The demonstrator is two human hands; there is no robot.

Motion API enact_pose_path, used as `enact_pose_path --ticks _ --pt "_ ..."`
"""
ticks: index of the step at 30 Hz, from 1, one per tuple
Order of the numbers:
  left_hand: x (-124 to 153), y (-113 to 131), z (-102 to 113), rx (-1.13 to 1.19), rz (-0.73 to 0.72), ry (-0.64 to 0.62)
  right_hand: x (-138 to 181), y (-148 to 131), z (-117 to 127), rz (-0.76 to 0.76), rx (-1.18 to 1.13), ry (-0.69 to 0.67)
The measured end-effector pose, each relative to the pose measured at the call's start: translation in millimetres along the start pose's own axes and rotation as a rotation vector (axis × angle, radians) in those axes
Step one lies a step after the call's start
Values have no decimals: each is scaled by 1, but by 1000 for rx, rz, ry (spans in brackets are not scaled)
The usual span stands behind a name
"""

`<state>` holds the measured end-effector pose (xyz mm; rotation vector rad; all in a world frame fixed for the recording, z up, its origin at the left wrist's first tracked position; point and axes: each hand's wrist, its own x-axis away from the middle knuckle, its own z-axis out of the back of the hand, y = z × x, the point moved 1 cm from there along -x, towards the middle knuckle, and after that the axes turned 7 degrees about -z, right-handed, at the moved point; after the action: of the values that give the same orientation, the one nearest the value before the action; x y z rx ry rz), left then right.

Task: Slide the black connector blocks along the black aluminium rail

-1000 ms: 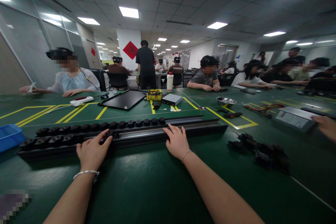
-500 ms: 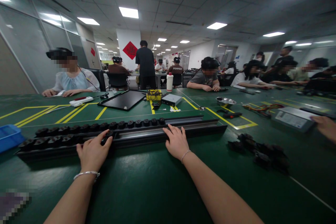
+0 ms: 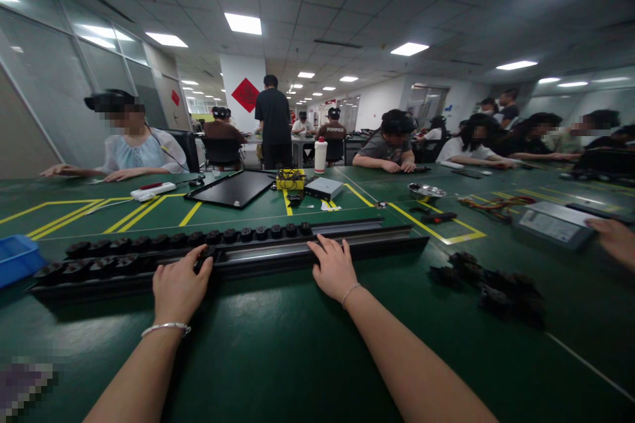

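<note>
Two long black rails (image 3: 322,253) lie side by side across the green table, with bright metal channels showing at their right ends. Several black round plastic modules (image 3: 102,267) sit in a row in the near rail's left part. A similar row fills much of the far rail (image 3: 347,227). My left hand (image 3: 181,284) is closed over the near rail, thumb and fingers round a black module (image 3: 210,252) at the row's right end; the hand partly hides it. My right hand (image 3: 335,269) lies with spread fingers on the near rail, touching its edge.
Loose black modules (image 3: 510,294) lie in a pile at right. Beyond are a metal box (image 3: 555,223), another person's hand (image 3: 615,238), a metal bowl (image 3: 426,192), a flat black panel (image 3: 233,188) and a yellow basket (image 3: 291,178). A blue bin (image 3: 18,259) stands at left.
My left hand has shifted slightly, its outer fingers drawing in to the right, still at the same module. My right hand stays put. The person at far left has stretched out an arm.
</note>
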<state>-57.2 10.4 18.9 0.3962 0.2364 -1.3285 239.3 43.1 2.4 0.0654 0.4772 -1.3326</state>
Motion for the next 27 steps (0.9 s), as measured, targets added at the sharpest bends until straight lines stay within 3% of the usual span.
enact_pose_path --ticks 27 --pt "-1 -4 -5 -8 52 -48 0 0 0 -8 -1 7"
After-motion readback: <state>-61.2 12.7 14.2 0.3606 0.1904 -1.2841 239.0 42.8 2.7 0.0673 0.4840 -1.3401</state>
